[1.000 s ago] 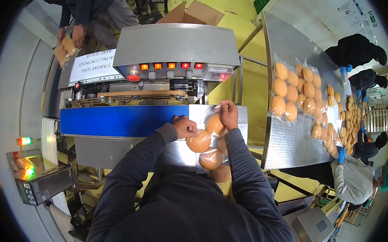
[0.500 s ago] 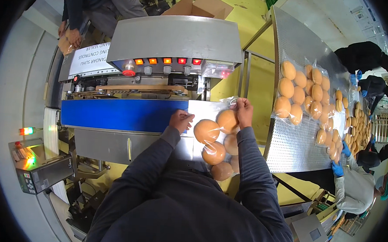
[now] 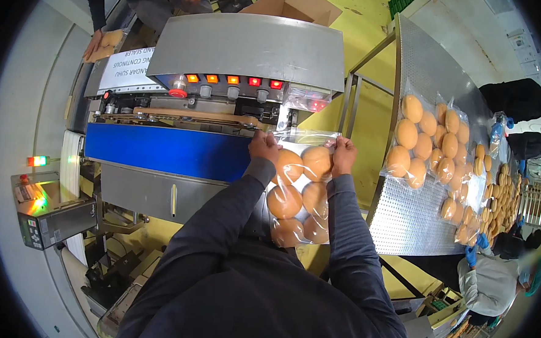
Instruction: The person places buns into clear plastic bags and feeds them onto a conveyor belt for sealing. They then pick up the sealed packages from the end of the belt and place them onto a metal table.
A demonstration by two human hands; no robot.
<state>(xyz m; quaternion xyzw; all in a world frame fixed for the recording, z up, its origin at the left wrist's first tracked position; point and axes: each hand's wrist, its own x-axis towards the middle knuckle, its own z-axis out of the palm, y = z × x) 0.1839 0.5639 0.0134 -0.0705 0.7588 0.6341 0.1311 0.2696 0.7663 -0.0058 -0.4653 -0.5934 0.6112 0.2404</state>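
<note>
A clear plastic bag of round golden buns (image 3: 284, 201) is stretched between my hands, its mouth toward the sealing machine (image 3: 246, 51). My left hand (image 3: 264, 147) pinches the bag's upper left corner, beside the right end of the blue conveyor belt (image 3: 167, 151). At the upper right corner, my right hand (image 3: 344, 156) has its fingers closed on the plastic. Several buns lie in two columns inside the bag. The flat, see-through mouth of the bag (image 3: 306, 138) lies just below the right end of the machine's band.
To the right, a perforated metal table (image 3: 396, 215) carries bagged buns (image 3: 407, 133) and many loose ones. Co-workers (image 3: 491, 281) stand along its far side. Another person's hand (image 3: 95, 43) touches a bun bag at the upper left. A cardboard box (image 3: 303, 5) sits behind the machine.
My left hand has moved right and up from the belt's edge onto the bag's corner. The bag's mouth is now spread straight between both hands, and the buns hang more squarely.
</note>
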